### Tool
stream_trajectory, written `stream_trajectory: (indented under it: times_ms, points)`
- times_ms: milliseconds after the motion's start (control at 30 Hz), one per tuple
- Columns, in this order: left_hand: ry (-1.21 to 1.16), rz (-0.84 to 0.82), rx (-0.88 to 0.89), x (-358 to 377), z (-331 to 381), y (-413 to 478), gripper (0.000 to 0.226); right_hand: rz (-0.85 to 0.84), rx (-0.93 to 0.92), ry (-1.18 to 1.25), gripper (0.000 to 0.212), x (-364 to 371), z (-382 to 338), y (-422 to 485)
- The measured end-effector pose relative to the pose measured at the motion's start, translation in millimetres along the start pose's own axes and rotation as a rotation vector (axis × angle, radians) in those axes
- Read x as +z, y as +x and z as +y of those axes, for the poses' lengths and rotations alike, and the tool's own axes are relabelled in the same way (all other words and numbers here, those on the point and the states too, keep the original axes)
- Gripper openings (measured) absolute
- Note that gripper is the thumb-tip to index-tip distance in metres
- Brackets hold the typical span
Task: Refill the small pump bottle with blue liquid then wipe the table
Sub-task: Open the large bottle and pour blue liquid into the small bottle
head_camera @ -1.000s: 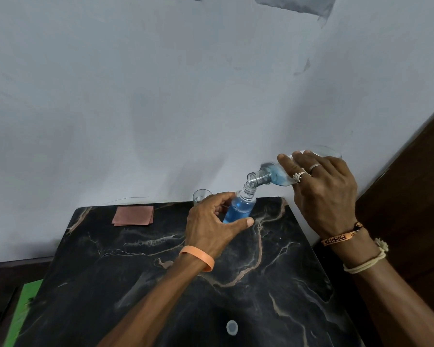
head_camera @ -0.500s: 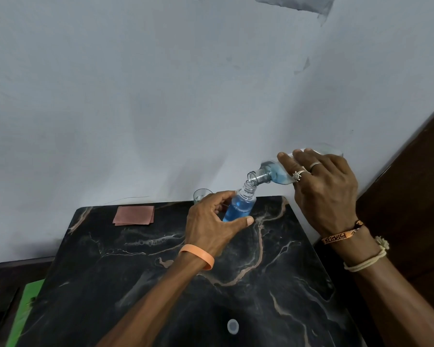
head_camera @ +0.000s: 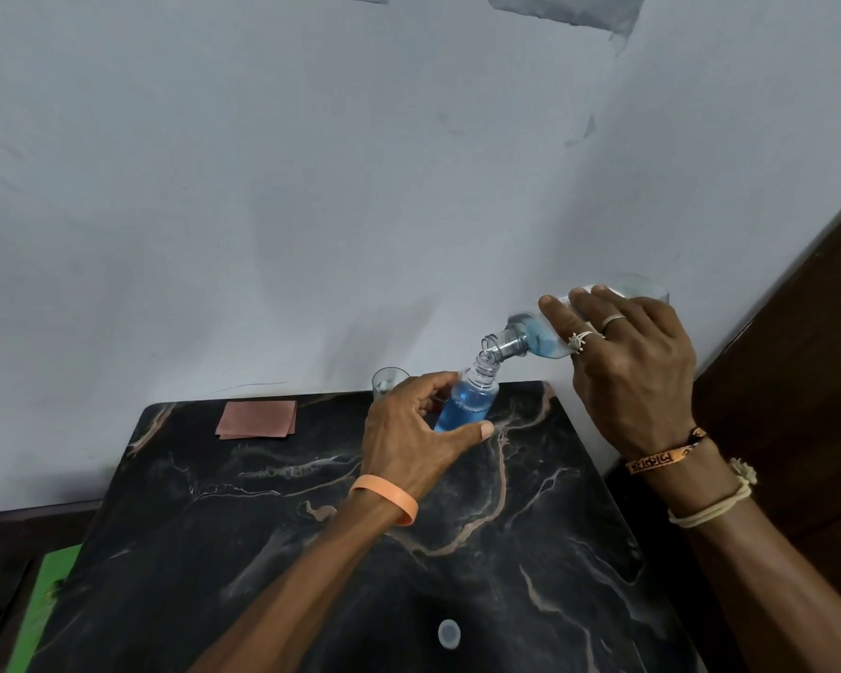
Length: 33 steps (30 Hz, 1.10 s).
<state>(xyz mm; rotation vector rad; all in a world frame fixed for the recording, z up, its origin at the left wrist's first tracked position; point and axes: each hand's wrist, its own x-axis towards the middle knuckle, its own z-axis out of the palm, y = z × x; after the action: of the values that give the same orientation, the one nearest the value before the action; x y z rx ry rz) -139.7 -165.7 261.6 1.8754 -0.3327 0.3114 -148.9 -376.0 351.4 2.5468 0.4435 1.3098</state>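
little has shifted: right hand (head_camera: 627,376) keeps tipping the refill bottle (head_camera: 540,340) into the left hand (head_camera: 409,434)'s small pump bottle (head_camera: 467,405), filling on.

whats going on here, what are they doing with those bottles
A person is pouring blue liquid from a larger clear bottle, tipped over in the right hand, into a small clear plastic bottle steadied by the left hand on the black marble table. The folded brown cloth lies untouched.

A plain room in a home, it seems: a black marble-patterned worktop (head_camera: 312,551) pushed against a scuffed, pale painted wall (head_camera: 263,211), with dark wooden furniture (head_camera: 797,357) beside it.
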Motion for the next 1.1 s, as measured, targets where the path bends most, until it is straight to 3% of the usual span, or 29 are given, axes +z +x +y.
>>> stream_trajectory:
  times_ms: [1100]
  points:
    - [0.001,0.008,-0.034,2.5,-6.4,-0.2,0.055,-0.030,0.002,0.019,0.043,5.9,-3.4,-0.5]
